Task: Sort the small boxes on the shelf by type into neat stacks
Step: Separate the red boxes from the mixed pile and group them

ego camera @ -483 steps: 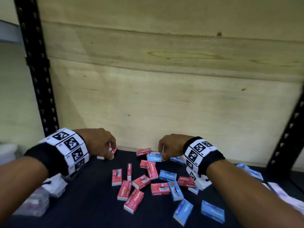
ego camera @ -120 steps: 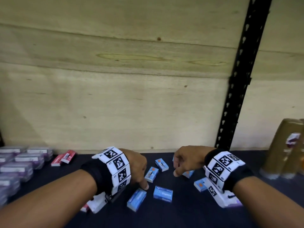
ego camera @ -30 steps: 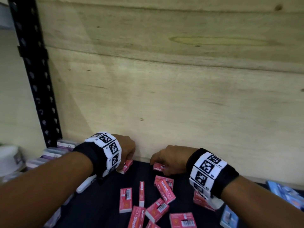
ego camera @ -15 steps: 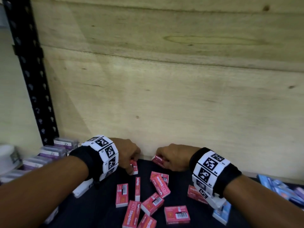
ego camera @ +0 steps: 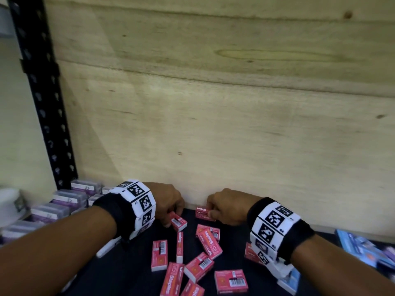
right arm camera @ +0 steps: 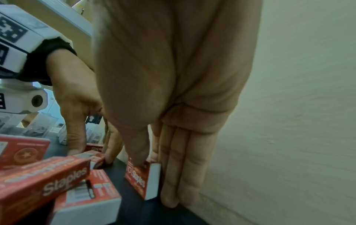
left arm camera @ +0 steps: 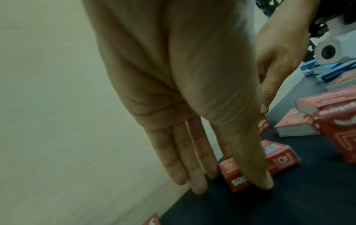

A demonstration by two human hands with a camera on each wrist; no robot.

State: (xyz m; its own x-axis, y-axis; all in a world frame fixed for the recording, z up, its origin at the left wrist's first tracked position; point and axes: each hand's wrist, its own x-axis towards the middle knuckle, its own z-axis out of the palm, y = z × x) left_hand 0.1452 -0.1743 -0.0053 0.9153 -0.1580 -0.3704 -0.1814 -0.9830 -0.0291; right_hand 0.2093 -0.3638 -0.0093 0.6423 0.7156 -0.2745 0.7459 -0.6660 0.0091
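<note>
Wooden back panel is filling most of the head view, w/ a black upright post standing at its left. Dark shelf is running below it. Clear purple-labelled boxes are sitting in rows at the shelf's left end; blue boxes are lying at the right end. Red staple boxes are lying scattered, unstacked, across the shelf's middle toward the front edge. Left hand is reaching down near the back edge, thumb & fingers pinching one red box by its sides. Right hand, just beside it, is gripping another red box standing on edge close to the back panel, thumb on its face, fingers behind it.
</note>
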